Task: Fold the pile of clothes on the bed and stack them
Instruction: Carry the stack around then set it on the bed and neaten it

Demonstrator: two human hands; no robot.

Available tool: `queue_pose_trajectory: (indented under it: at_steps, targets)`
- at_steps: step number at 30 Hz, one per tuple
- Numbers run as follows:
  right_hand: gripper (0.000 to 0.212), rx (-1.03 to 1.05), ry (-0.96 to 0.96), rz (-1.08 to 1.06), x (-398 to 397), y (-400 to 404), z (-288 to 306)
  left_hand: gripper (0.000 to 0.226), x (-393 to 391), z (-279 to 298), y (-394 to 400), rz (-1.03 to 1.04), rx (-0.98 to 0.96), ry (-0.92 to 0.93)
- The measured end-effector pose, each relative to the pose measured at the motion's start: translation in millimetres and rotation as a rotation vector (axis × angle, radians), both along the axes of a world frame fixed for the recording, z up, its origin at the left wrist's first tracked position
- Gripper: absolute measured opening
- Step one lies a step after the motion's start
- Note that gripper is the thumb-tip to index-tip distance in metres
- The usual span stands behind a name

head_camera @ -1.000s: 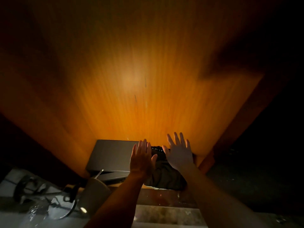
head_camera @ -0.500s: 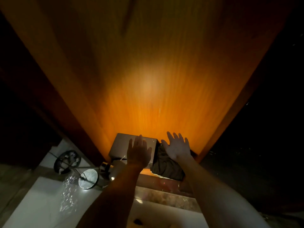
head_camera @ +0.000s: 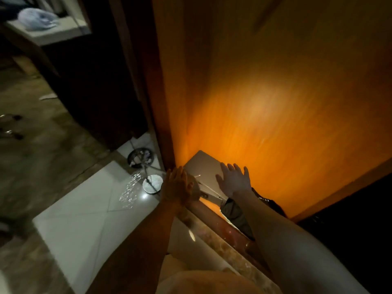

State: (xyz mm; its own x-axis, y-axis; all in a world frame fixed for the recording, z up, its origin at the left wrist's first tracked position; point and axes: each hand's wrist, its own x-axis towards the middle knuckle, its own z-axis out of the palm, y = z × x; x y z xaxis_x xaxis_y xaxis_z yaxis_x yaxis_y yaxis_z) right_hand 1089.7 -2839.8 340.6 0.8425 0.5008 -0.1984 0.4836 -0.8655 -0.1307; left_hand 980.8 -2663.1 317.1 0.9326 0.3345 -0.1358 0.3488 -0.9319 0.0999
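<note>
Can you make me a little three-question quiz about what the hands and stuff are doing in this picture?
1. True or false: the right hand has its fingers spread over the grey flat box.
2. What lies under the right forearm: A) dark cloth B) a red ball C) a book?
3. Fill in: the wall behind the box is glowing ____ wood.

Key: 1 true; 2 A; 3 orange. The left hand is open too, near the box's left edge.

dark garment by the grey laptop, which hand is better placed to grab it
Right. The right hand hovers open over the laptop, its forearm crossing the dark garment; the left hand sits farther away, beyond the laptop.
</note>
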Motion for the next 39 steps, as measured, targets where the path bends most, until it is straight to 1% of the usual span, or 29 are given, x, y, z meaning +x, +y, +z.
queue_pose_trajectory:
  at_steps: [3,6,9,13,18,22,26,31,35,39]
  targets:
    - [0.058,0.021,0.002,0.127,-15.9,36.7,-4.4,0.062,-34.7,-1.4,24.4,0.115,0.009,0.027]
    - [0.052,0.036,-0.001,0.242,-31.6,79.2,-2.2,0.063,-68.1,-1.4,51.1,0.229,0.012,0.021]
    - [0.051,0.004,-0.022,0.341,-47.6,128.4,-3.1,0.063,-103.8,-6.2,82.7,0.332,0.013,0.029]
    - [0.047,0.019,-0.022,0.457,-73.3,199.8,-3.2,0.064,-151.6,-6.7,133.0,0.459,0.01,0.076]
    - [0.05,0.059,0.015,0.592,-118.8,290.7,0.9,0.063,-212.8,-3.7,199.7,0.59,0.011,0.104]
    - [0.051,0.04,0.051,0.679,-156.4,358.0,-4.9,0.064,-255.3,-6.1,243.8,0.688,-0.011,0.115]
    - [0.058,0.02,0.027,0.761,-192.1,418.6,1.1,0.064,-292.7,-10.2,288.0,0.779,-0.029,0.146]
    - [0.062,-0.011,0.063,0.836,-217.7,478.8,4.4,0.064,-317.9,-13.9,335.4,0.867,-0.066,0.142]
    - [0.063,-0.072,0.079,0.873,-217.8,528.9,-4.1,0.064,-321.9,-17.7,373.0,0.925,-0.075,0.124]
    - [0.061,-0.08,0.058,0.903,-204.3,581.2,-13.9,0.064,-316.9,-23.4,417.0,0.966,-0.085,0.101]
